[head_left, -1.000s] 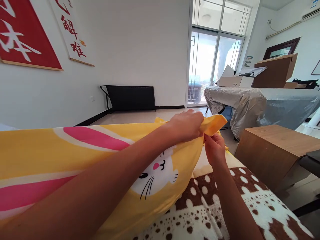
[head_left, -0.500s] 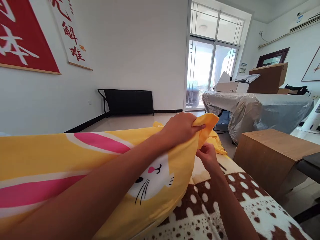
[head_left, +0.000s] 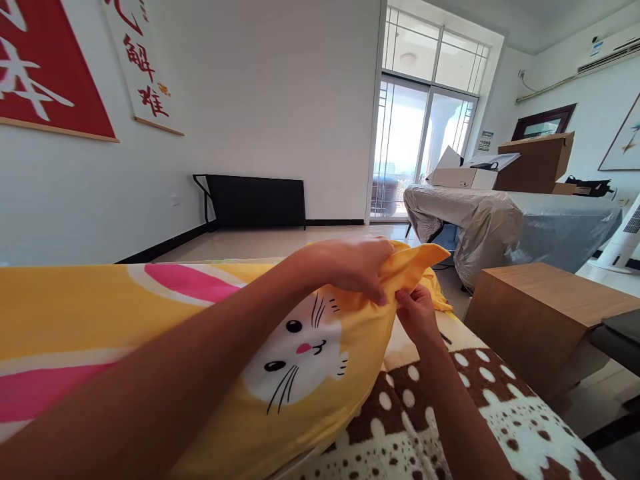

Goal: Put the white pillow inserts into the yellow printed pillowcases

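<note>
A yellow pillowcase (head_left: 320, 420) printed with a white rabbit's face and long pink ears stretches across the front from the left. My left hand (head_left: 363, 267) reaches over it and grips the cloth near the far right corner, fingertips pressed into the folds. Close beside it, my right hand (head_left: 419, 310) pinches the same gathered corner between thumb and fingers. The corner's tip sticks up to the right above both hands. A pale edge shows along the pillowcase's lower side; whether it is filled I cannot tell.
Beneath lies a brown and white spotted blanket (head_left: 395, 400). A wooden box-like stand (head_left: 540, 300) is at the right. Behind it, a plastic-covered table (head_left: 490, 207) carries open boxes (head_left: 535, 163). A black folded frame (head_left: 255, 202) leans on the far wall.
My left hand has shifted down and its fingers now press into the cloth. The raised corner has dropped slightly and turned to the right. More of the rabbit's face shows.
</note>
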Demonstrator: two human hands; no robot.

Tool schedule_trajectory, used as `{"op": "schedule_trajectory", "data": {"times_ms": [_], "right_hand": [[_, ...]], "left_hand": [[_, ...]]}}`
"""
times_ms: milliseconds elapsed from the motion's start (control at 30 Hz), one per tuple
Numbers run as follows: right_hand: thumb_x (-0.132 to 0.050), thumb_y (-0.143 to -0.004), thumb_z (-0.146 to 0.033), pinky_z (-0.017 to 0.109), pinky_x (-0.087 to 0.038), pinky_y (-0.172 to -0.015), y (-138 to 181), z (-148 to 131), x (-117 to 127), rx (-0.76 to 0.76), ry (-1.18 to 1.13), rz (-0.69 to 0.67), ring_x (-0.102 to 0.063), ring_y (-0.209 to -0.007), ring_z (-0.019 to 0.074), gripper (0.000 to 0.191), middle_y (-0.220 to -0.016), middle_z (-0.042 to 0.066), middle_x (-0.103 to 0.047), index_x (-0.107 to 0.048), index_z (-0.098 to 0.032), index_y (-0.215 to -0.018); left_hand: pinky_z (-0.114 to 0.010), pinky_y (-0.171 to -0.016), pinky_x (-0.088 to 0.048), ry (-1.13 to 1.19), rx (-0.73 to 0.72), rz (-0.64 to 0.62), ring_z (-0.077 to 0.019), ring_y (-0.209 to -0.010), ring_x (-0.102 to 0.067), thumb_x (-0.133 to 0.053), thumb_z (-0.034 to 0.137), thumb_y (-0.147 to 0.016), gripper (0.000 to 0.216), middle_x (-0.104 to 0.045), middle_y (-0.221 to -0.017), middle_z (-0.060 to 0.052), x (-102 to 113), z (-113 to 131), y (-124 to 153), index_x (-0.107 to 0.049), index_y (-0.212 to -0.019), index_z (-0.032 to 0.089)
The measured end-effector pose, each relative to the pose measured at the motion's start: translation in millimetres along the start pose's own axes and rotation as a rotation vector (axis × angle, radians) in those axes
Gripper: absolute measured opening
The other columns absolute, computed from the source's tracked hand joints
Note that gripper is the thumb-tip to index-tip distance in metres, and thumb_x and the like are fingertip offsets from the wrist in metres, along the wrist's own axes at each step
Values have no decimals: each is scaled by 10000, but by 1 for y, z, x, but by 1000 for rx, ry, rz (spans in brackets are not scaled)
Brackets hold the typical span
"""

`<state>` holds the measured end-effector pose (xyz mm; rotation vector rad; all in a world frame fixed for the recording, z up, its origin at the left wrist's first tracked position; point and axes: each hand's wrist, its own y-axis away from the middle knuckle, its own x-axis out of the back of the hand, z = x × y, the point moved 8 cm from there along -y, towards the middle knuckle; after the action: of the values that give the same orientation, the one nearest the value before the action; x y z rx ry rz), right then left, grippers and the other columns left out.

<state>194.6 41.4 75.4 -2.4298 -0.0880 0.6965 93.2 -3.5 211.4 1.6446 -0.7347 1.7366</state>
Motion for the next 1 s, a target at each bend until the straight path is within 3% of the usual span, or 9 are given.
{"op": "schedule_trajectory", "data": {"times_ms": [167,367,533,633,800,1000], "right_hand": [[-793,-626,-413,267,-486,-579,1,-4,1,-8,-16,19,-564,-559,127,225,-651,-3,-672,-710,-214,-690],[-762,-677,-420,272,-475,-589,4,-18,-1,70,70,13,-559,-595,137,218,-652,-4,-657,-703,-212,-694],[-734,-708,-436,287,-488,-592,3,-16,-3,65,28,-4,-586,-602,150,218,-666,3,-672,-710,-221,-733],[-748,-692,-423,294,-496,-609,2,-14,-1,69,18,3,-607,-618,159,201,-664,1,-677,-713,-227,-722],[-777,-640,-447,286,-489,-578,2,-11,4,53,18,39,-595,-581,153,238,-648,-4,-679,-721,-237,-735],[-739,-701,-440,260,-447,-543,4,-13,3,50,93,16,-514,-538,120,245,-577,-17,-595,-681,-205,-662]], "left_hand": [[-264,-546,-322,-41,-2,90,-154,-677,-507,-674,483,-595,407,-581,-803,-36,-1,2,-6,-566,-834,172],[-267,-540,-330,85,37,167,-143,-604,-477,-667,473,-600,333,-498,-618,-4,-1,-1,-9,-549,-692,175],[-276,-502,-302,63,24,51,-124,-535,-446,-684,470,-579,344,-475,-583,16,-4,-4,-5,-507,-631,180],[-277,-499,-302,-10,48,22,-141,-574,-478,-671,414,-574,297,-529,-659,-4,-9,-5,-5,-495,-645,186],[-274,-615,-360,-27,11,137,-196,-823,-539,-580,326,-664,148,-589,-830,-29,-12,3,-6,-517,-701,198],[-288,-614,-344,24,7,245,-198,-790,-528,-501,271,-741,92,-581,-789,-50,-7,-5,-2,-495,-688,196]]}}
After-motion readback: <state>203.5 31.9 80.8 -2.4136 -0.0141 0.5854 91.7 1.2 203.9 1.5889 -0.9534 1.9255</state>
